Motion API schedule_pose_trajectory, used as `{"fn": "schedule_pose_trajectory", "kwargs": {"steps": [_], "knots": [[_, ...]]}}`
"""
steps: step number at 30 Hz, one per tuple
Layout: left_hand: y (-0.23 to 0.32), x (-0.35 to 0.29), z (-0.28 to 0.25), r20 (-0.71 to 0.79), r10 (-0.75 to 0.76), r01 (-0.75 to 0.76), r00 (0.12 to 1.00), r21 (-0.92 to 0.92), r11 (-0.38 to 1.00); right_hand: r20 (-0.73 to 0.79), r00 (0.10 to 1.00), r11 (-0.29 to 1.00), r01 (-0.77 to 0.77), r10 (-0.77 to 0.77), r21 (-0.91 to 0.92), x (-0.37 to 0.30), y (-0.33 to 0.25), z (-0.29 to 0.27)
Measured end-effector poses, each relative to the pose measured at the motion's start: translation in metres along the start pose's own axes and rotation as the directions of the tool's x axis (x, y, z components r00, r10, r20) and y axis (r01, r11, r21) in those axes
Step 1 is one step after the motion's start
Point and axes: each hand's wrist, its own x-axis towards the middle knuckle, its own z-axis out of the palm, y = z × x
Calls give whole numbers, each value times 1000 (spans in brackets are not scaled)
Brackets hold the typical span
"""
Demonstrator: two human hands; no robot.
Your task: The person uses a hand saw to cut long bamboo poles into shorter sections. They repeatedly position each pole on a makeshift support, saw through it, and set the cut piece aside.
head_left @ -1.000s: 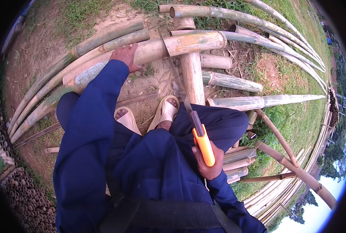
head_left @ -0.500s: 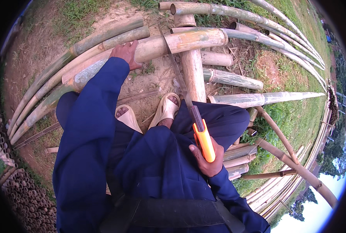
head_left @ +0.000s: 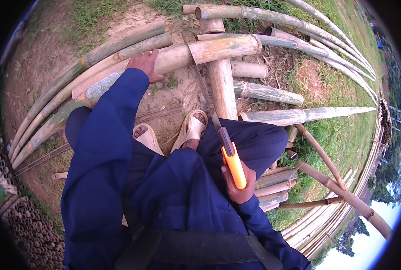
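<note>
Spanning the upper middle of the head view, a thick bamboo culm [head_left: 227, 47] shows us a smooth tan skin with yellowish scuffs and a ridged node near its right end; beneath it a stout, pale crosswise pole [head_left: 222, 90] runs toward our feet. Our handsaw [head_left: 207, 96] has a long, thin, tapering metal blade, a dark collar and a glossy orange handle [head_left: 235, 171]. Our right hand [head_left: 242, 183] is wrapped round that handle, and from this grip the blade slants up and leftward across the culm, its tip past the far edge; we cannot tell how deep the teeth sit. Our left hand [head_left: 144, 65] lies spread, palm down, on the culm, left of the blade and apart from it. Thus the culm lies right under our left hand and well ahead of our right. Tan sandals [head_left: 194, 130] rest on bare soil.
</note>
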Motion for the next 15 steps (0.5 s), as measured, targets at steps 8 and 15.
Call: {"fn": "schedule_pose_trajectory", "kwargs": {"steps": [8,15], "knots": [[-11,5,-7,-26,38,-39,999,-37,999,82,996,997,15,-21,70,85,18,34],[3,-1,-1,-47,19,-19,999,10,1000,-64,995,996,79,-77,35,24,6,17]]}}
